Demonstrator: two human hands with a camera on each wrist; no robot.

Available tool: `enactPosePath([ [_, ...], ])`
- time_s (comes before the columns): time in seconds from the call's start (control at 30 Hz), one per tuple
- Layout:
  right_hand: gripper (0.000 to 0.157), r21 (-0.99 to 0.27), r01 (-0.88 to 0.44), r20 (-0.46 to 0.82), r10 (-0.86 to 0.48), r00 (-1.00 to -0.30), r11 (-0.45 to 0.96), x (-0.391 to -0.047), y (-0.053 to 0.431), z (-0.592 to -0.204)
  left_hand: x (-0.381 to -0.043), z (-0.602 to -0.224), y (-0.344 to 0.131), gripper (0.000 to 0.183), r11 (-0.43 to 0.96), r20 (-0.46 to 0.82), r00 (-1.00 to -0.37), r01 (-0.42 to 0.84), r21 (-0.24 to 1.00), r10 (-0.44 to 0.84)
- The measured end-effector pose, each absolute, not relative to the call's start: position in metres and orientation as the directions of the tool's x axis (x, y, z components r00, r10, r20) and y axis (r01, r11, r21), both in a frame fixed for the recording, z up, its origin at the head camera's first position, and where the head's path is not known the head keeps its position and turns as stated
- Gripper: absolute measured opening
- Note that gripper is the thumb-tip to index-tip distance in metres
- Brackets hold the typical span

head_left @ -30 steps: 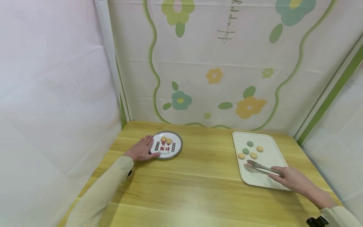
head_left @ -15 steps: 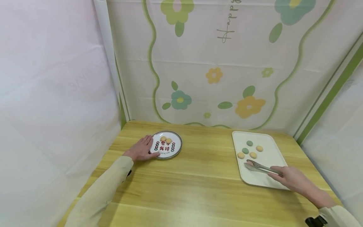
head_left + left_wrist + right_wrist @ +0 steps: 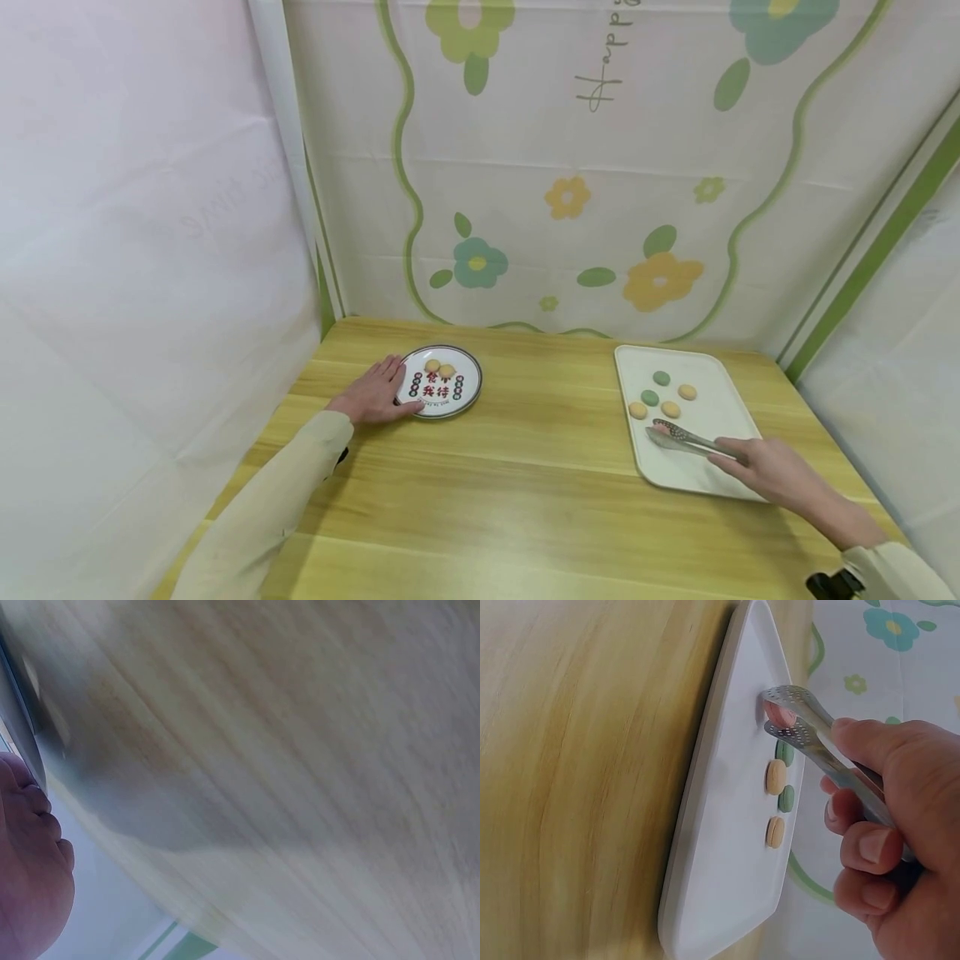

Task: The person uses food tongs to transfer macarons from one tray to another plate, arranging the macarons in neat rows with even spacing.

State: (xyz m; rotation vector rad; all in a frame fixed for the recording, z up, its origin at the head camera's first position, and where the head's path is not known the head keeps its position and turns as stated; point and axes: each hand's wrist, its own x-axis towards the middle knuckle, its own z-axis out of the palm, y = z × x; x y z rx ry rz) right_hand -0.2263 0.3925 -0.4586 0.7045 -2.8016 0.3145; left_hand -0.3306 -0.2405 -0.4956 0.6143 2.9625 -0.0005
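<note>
My right hand (image 3: 780,475) grips a pair of metal tongs (image 3: 817,742) over the white tray (image 3: 697,475) on the right. Between the tongs' perforated tips sits a pink macaron (image 3: 781,715), partly covered by them. Two green macarons (image 3: 650,398) and several yellow macarons (image 3: 671,409) lie on the tray beyond the tips. At the left, my left hand (image 3: 375,395) rests with fingers extended at the rim of a round plate (image 3: 468,387). Two yellow macarons (image 3: 447,371) lie side by side on that plate, which has red printed characters.
Plate and tray stand apart on a wooden table (image 3: 525,450), toward its far side. A flower-printed cloth (image 3: 517,167) hangs along the back edge. White cloth walls (image 3: 150,250) rise on the left and right.
The tongs' arms have drawn a little closer together around the pink macaron. My left hand, the plate and the tray hold their places.
</note>
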Motion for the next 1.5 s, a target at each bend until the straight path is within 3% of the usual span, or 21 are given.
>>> enactPosePath([
  [0.33,0.008,-0.142,-0.479,0.26,-0.434,-0.863,0.866,-0.226,0.394,-0.456,-0.333,-0.496,-0.24,0.107,0.916,-0.118,-0.909,0.4,0.015,0.399],
  [0.57,0.024,-0.172,-0.503,0.281,-0.447,-0.849,0.847,-0.228,0.392,-0.454,-0.334,-0.496,-0.238,0.107,0.917,-0.125,-0.909,0.398,0.014,0.397],
  [0.8,0.017,-0.164,-0.49,0.262,-0.441,-0.859,0.856,-0.235,0.385,-0.447,-0.333,-0.495,-0.236,0.106,0.913,-0.109,-0.907,0.407,0.021,0.407],
  [1.1,0.032,-0.181,-0.556,0.314,-0.488,-0.814,0.811,-0.244,0.365,-0.445,-0.332,-0.496,-0.236,0.105,0.916,-0.112,-0.91,0.4,0.007,0.399],
  [1.33,0.009,-0.181,-0.597,0.348,-0.517,-0.782,0.781,-0.252,0.35,-0.447,-0.33,-0.497,-0.236,0.105,0.917,-0.109,-0.911,0.398,0.023,0.398],
  [1.5,0.022,-0.181,-0.652,0.386,-0.556,-0.736,0.736,-0.258,0.331,-0.447,-0.329,-0.497,-0.239,0.106,0.916,-0.1,-0.911,0.399,0.034,0.401],
])
